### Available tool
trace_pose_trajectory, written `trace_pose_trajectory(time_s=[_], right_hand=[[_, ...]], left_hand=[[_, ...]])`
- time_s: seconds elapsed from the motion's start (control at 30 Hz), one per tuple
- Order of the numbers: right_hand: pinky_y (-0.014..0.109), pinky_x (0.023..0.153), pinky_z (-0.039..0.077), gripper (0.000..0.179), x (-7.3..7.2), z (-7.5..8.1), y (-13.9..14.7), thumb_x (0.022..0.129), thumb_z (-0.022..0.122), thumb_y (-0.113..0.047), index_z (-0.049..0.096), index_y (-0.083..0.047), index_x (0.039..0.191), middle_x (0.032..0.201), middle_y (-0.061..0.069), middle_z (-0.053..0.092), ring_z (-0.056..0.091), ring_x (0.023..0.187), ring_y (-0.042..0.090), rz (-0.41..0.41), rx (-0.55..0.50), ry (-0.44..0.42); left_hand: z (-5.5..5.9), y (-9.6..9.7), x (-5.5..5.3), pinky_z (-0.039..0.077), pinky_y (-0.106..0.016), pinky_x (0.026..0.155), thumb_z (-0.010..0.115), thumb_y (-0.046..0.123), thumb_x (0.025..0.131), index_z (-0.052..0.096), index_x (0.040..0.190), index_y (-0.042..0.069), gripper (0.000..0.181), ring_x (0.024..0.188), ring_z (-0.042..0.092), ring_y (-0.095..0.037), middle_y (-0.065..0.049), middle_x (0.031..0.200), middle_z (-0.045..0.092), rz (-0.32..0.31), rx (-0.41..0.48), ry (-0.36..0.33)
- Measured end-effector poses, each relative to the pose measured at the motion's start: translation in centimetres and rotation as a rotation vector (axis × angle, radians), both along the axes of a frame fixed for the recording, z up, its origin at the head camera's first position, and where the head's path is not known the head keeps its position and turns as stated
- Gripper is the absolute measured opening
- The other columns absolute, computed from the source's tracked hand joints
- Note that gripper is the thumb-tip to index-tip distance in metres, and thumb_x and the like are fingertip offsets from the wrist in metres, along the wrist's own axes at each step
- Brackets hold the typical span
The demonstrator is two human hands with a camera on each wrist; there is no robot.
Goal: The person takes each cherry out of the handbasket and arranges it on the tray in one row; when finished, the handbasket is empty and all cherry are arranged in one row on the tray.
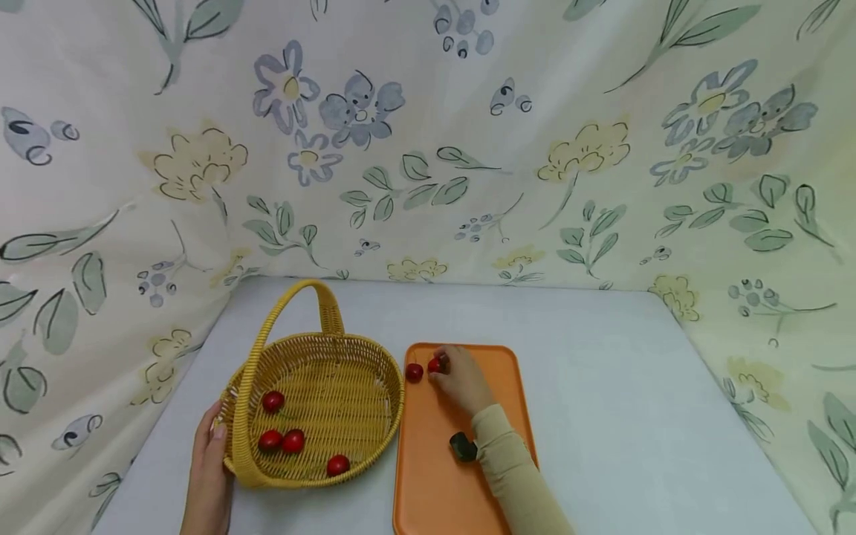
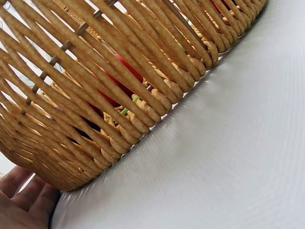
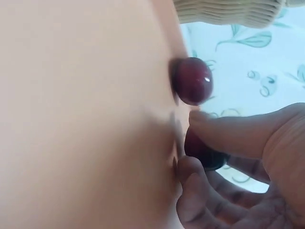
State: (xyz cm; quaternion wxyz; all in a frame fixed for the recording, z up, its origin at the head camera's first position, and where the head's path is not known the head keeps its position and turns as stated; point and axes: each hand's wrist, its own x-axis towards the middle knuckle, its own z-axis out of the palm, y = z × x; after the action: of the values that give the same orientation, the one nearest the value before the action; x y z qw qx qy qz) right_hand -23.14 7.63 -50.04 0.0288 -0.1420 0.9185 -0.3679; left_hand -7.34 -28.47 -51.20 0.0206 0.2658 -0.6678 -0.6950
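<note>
A yellow wicker basket (image 1: 314,343) with a tall handle stands at the left on the grey table and holds several red cherries (image 1: 293,441). My left hand (image 1: 212,438) rests against the basket's left outer wall, its fingers (image 2: 24,205) lying loosely beside the weave (image 2: 95,71). To the basket's right lies an orange tray (image 1: 435,475). At the tray's far left corner my right hand (image 1: 441,368) pinches a dark cherry (image 3: 205,155) between its fingertips (image 3: 228,133). A second cherry (image 1: 414,372) (image 3: 193,80) lies free on the tray just left of it.
Floral cloth walls close in the table on the left, back and right. Bare grey table (image 1: 602,386) stretches to the right of the tray. A black camera unit (image 1: 463,446) is strapped to my right wrist over a beige sleeve.
</note>
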Motion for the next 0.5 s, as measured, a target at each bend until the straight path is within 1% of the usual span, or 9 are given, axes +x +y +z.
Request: trace_pose_trajectory(time_s=[0.03,0.1,0.2,0.33,0.4,0.5], right_hand=[[0.038,0.079,0.050,0.035,0.1,0.0,-0.1,0.084,0.075,-0.017,0.060,-0.008,0.114,0.104,0.008,0.060,0.058,0.090,0.022,-0.005,0.009,0.005],[0.039,0.080,0.049,0.036,0.4,0.0,-0.3,0.083,0.076,-0.020,0.059,-0.010,0.113,0.104,0.008,0.057,0.057,0.090,0.022,-0.024,0.010,-0.012],[0.040,0.077,0.049,0.037,0.7,0.2,-0.4,0.083,0.076,-0.022,0.059,-0.011,0.114,0.104,0.009,0.054,0.055,0.088,0.023,-0.032,0.004,-0.030],[0.039,0.078,0.050,0.037,0.9,0.3,-0.5,0.083,0.075,-0.025,0.059,-0.011,0.114,0.103,0.008,0.052,0.055,0.087,0.022,-0.021,0.039,-0.047],[0.040,0.080,0.050,0.039,1.0,0.3,-0.4,0.083,0.076,-0.024,0.059,-0.009,0.115,0.103,0.009,0.052,0.055,0.089,0.023,-0.009,0.049,-0.050],[0.043,0.086,0.050,0.043,1.2,0.5,-0.3,0.082,0.077,-0.021,0.059,-0.005,0.118,0.108,0.013,0.053,0.057,0.096,0.028,0.015,0.061,-0.026]], left_hand=[[0.0,0.0,0.0,0.040,-0.005,0.089,0.030,0.065,0.094,0.009,0.147,0.050,0.059,0.144,0.018,-0.017,0.013,0.160,-0.002,0.001,-0.005,-0.010],[0.1,0.0,-0.1,0.039,-0.008,0.093,0.030,0.067,0.093,0.009,0.147,0.051,0.060,0.144,0.018,-0.018,0.013,0.160,-0.003,0.004,-0.013,-0.028],[0.1,0.0,-0.1,0.036,-0.014,0.102,0.030,0.068,0.092,0.009,0.146,0.052,0.061,0.144,0.018,-0.018,0.014,0.160,-0.002,0.010,-0.014,-0.040],[0.1,0.0,-0.1,0.031,-0.021,0.109,0.030,0.068,0.092,0.009,0.147,0.052,0.061,0.144,0.018,-0.019,0.014,0.160,-0.002,0.016,-0.015,-0.047],[0.1,0.0,-0.1,0.027,-0.028,0.113,0.030,0.069,0.092,0.009,0.147,0.052,0.061,0.145,0.016,-0.019,0.015,0.160,-0.003,0.020,-0.016,-0.051],[0.1,0.0,-0.2,0.022,-0.036,0.115,0.029,0.069,0.092,0.009,0.146,0.052,0.061,0.146,0.015,-0.020,0.016,0.160,-0.004,0.026,-0.022,-0.054]])
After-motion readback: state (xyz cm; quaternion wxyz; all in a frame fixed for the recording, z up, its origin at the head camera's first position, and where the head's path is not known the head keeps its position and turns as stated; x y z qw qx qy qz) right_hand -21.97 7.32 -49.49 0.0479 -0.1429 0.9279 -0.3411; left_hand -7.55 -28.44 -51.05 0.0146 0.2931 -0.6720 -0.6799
